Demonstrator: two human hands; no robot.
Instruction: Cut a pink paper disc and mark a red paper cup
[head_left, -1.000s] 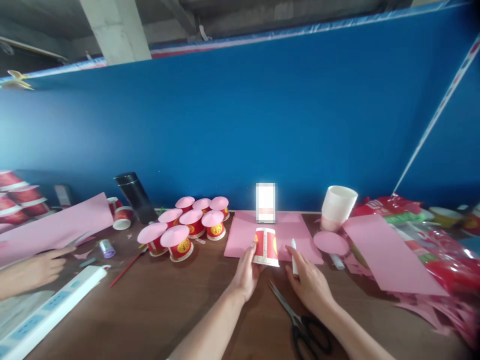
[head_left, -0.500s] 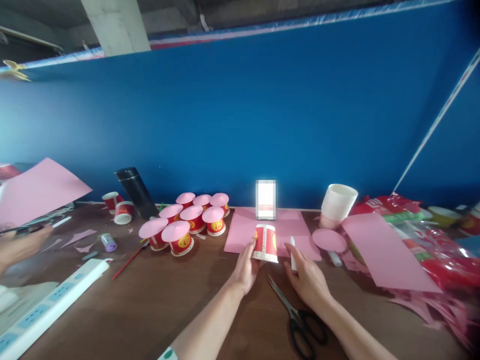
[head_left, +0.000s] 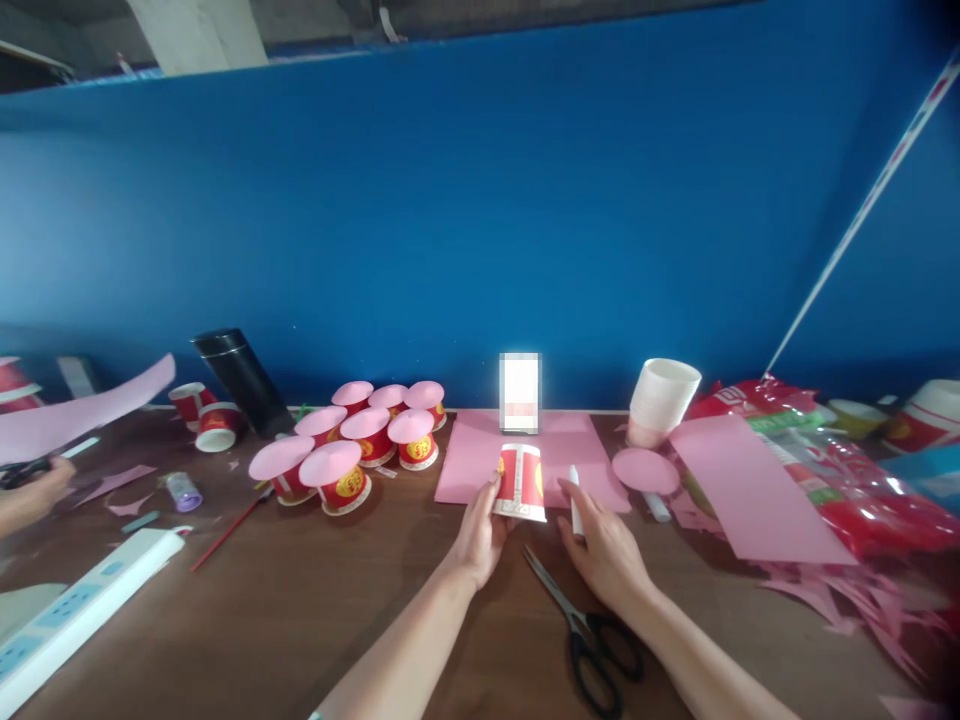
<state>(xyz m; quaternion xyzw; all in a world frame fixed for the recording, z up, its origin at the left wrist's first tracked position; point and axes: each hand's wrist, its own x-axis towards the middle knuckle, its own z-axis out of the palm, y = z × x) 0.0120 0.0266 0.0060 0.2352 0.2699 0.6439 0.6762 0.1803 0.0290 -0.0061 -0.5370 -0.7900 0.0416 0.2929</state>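
Observation:
My left hand (head_left: 476, 535) grips a red and white paper cup (head_left: 522, 482) turned upside down, its rim resting on a pink paper sheet (head_left: 472, 462) on the brown table (head_left: 315, 620). My right hand (head_left: 604, 550) holds a white pen (head_left: 575, 497) just right of the cup, tip toward the pink sheet. Black-handled scissors (head_left: 581, 630) lie on the table between my forearms.
Several upturned red cups capped with pink discs (head_left: 341, 470) stand at the left. A black flask (head_left: 238, 380), white cup stack (head_left: 660, 402), pink disc (head_left: 645, 470), more pink paper (head_left: 742, 490), red bags (head_left: 847, 480) and a power strip (head_left: 75, 620) surround them. Another person's hand (head_left: 26, 495) is at far left.
The cup has been lifted slightly and tilted in my left hand. The person at left raised a pink sheet off the table. The view shifted downward.

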